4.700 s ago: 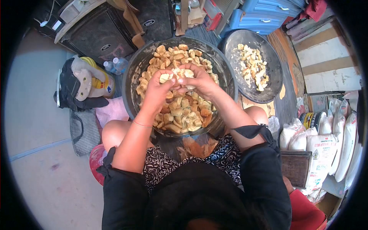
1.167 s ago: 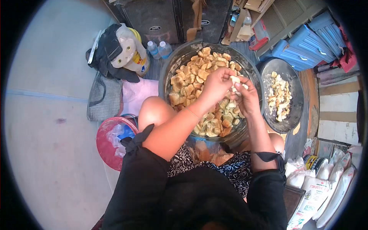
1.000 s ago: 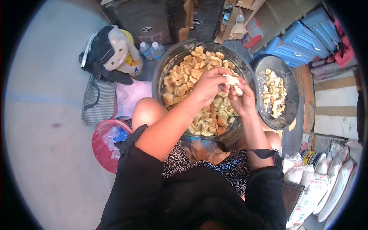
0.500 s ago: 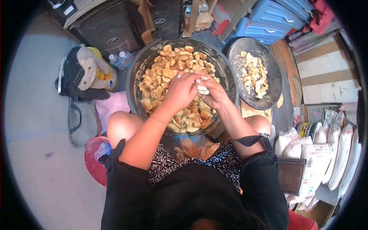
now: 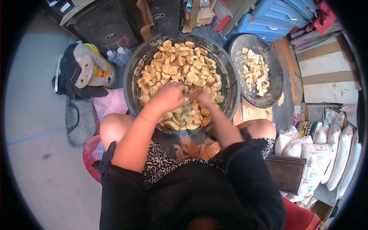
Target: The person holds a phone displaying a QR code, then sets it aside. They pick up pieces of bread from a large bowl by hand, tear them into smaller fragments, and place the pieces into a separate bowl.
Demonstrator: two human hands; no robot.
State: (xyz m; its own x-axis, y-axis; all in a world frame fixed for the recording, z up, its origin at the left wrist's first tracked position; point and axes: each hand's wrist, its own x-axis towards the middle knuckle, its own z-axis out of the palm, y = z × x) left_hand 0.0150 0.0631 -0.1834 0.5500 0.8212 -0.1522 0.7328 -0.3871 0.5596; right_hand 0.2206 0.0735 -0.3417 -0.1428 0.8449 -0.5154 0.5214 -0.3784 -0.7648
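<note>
A large black tub (image 5: 132, 71) between my knees holds many golden-brown lumps that look like small pieces of bread (image 5: 168, 69). My left hand (image 5: 168, 96) is low over the middle of the heap, its fingers curled and the thumb bent in; what they hold, if anything, is hidden. Close beside it, my right hand (image 5: 201, 96) reaches down among the lumps, its fingers smeared by motion. To the right, a dark shallow pan (image 5: 274, 86) holds paler, broken pieces (image 5: 256, 71).
On the left are plastic bottles (image 5: 119, 56), a cat-faced bag (image 5: 85, 69), a checked bag (image 5: 79, 122) and a red basin (image 5: 90, 153). White sacks (image 5: 316, 165) stand at the right. Black cabinets (image 5: 111, 28) and blue drawers (image 5: 268, 25) are behind the tub.
My hands have parted and dropped toward the heap. The pale torn piece they held together no longer shows. My left hand has shifted left and down.
</note>
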